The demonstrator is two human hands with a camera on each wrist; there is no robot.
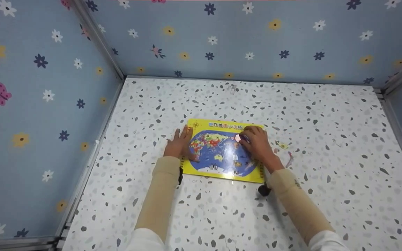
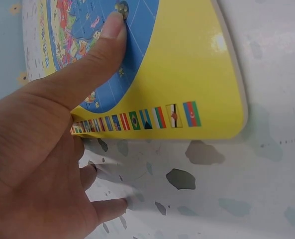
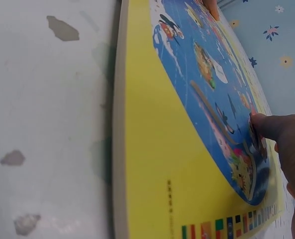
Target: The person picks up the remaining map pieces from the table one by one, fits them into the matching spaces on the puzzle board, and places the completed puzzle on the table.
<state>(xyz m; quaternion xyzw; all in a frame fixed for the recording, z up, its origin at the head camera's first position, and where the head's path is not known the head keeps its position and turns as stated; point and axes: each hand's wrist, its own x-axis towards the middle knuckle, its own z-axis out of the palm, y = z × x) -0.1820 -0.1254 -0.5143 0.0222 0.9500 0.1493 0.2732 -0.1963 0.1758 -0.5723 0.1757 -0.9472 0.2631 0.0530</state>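
A yellow-bordered world map puzzle board (image 1: 222,176) lies flat on the table, with a blue ocean and coloured land pieces. At its left edge, the left hand (image 1: 179,143) lays its thumb across the map, touching the blue area; its other fingers spread out over the table beside the board. The right hand (image 1: 258,144) is over the map's upper right part and pinches a small pinkish puzzle piece (image 1: 238,138). In the right wrist view the thumb is against this piece (image 3: 257,137), which looks tilted; the other fingertips are mostly hidden.
Right of the board lie a yellow-green puzzle piece (image 1: 282,144) and a thin pinkish piece (image 1: 290,159). The speckled white table (image 1: 326,139) is bounded by blue flowered panels (image 1: 243,42) at the back and sides. Small flags line the board's short edges.
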